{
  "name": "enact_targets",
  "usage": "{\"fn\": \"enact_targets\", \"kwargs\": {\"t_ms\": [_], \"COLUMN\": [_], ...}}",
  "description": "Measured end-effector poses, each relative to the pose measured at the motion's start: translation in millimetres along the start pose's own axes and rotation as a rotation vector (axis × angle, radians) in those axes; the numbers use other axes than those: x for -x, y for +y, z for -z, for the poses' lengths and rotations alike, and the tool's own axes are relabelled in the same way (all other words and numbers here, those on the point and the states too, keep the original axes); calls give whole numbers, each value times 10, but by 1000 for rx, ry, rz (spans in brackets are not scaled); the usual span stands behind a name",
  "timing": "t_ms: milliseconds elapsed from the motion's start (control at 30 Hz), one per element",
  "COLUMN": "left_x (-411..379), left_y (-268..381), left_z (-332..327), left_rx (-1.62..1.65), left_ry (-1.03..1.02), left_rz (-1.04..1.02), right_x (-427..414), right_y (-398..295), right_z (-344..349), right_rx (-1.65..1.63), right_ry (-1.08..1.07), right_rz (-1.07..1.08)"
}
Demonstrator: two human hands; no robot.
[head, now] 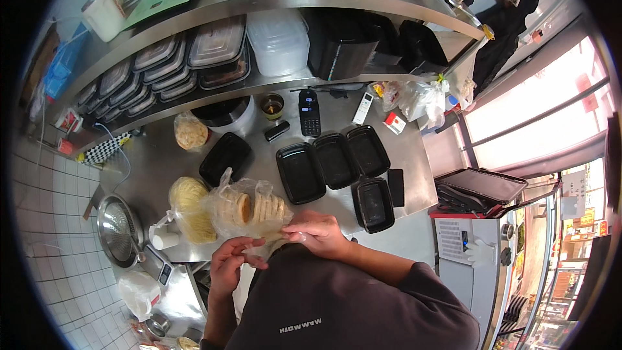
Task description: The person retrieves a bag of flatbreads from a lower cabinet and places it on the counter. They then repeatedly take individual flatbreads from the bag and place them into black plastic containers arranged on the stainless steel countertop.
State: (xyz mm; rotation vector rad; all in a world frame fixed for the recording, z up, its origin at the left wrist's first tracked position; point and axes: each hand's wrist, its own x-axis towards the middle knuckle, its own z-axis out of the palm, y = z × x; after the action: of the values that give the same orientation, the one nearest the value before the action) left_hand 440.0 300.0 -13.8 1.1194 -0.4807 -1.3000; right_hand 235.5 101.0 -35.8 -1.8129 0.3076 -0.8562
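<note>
My right hand [318, 234] pinches the near edge of a clear plastic bag [226, 182] between thumb and fingers. Inside the bag are stacks of round flatbreads [267, 207]. My left hand [234, 262] is beside it, lower left, fingers apart and curled near the bag's edge; whether it touches the plastic cannot be told. A bag of pale yellow noodles [190, 209] lies left of the flatbreads. Just beyond them stands a black plastic tray [225, 159]. More black trays [301, 173] sit in a group to the right on the steel table [413, 170].
Lidded food containers [216, 43] are stacked on a steel shelf above the table. A cordless phone [309, 114], a white remote control [362, 108] and a glass cup [272, 106] stand below it. At left are a steel colander [116, 228] and a digital scale [159, 265].
</note>
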Motion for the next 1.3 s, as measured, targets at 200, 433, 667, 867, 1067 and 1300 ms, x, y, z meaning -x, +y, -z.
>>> {"fn": "enact_targets", "kwargs": {"t_ms": [200, 433, 667, 867, 1067, 1300], "left_x": [-131, -362, -200, -268, -257, -352], "left_y": [90, -115, -439, -950, -967, -375], "left_z": [-232, -599, -219, 416, 306, -235], "left_rx": [-274, -1050, -954, -994, -566, -47], "left_ry": [41, 272, 583, 646, 303, -136], "left_rz": [-60, -504, -500, -342, -303, 42], "right_x": [-47, -70, 165, 330, 267, 200], "right_y": [-115, 18, 256, 241, 282, 77], "right_z": [-120, -281, -113, 100, 133, 108], "right_rx": [-16, 79, -553, -958, -1279, -125], "right_ry": [-156, -146, -381, -227, -30, -197], "right_rz": [-209, -139, -591, -811, -714, -338]}}
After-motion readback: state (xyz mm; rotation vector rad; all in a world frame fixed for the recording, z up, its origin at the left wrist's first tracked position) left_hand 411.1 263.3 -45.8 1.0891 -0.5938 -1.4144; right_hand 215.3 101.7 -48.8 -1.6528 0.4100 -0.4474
